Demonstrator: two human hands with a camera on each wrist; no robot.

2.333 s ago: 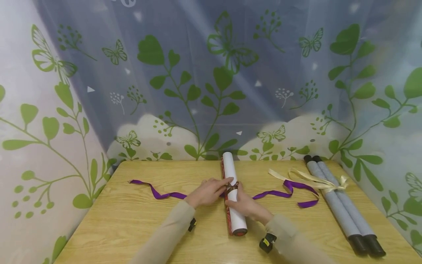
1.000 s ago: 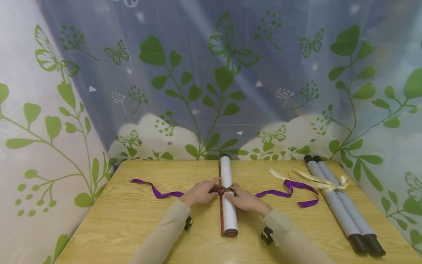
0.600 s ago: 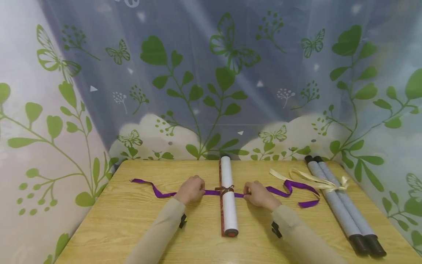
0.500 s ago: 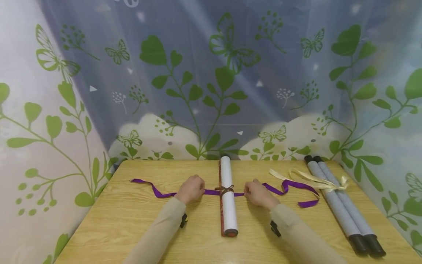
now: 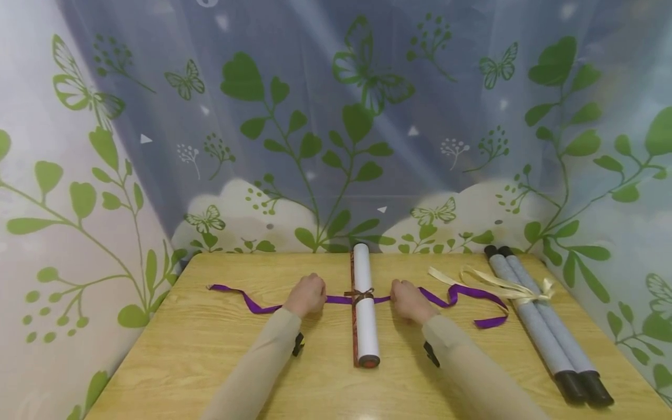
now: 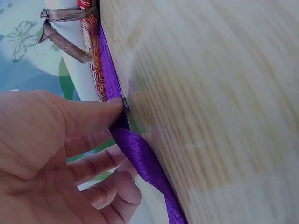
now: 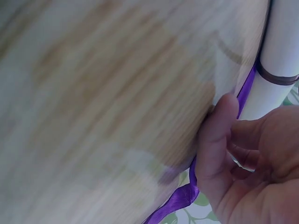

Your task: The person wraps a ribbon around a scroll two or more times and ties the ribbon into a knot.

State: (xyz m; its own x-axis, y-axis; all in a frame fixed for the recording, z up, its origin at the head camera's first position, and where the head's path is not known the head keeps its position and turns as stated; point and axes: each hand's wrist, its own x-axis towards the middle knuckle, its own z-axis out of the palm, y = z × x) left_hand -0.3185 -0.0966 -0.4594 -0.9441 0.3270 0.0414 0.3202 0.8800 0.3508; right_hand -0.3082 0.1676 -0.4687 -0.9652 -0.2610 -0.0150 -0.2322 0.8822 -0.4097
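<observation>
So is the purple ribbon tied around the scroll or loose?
Untied: the purple ribbon runs beneath the white scroll, its ends lying loose on opposite sides.

The white paper scroll (image 5: 367, 329) hides the middle stretch of the flat purple satin ribbon (image 5: 338, 300), and the left hand (image 5: 307, 294) and right hand (image 5: 411, 300) each cover another part. The head view's bottom edge cuts off both beige cloth sleeves (image 5: 257, 361). The right wrist view blurs the pale wood-grain table (image 7: 107, 93) and crops the scroll.
</observation>
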